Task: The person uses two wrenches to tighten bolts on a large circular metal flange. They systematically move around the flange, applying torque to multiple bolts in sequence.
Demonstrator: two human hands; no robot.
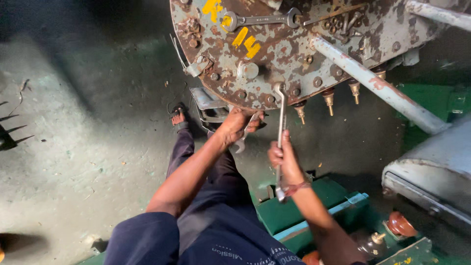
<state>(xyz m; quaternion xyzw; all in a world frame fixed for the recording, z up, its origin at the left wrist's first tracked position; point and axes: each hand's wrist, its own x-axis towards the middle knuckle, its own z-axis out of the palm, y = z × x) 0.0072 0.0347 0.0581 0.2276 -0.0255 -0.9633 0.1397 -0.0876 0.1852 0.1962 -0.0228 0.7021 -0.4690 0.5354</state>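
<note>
My right hand [284, 159] grips a long spanner [280, 142], shaft near-vertical, head on a rim bolt [278, 88] of the rusty tank lid [294, 54]; my left hand [238, 126] holds a second spanner [244, 140] beneath the rim.

Your left hand [239, 125] covers most of the short spanner [241, 143] under the tank lid's [274, 54] rim. The lid runs off the top edge. Your right elbow leaves the frame below.
</note>
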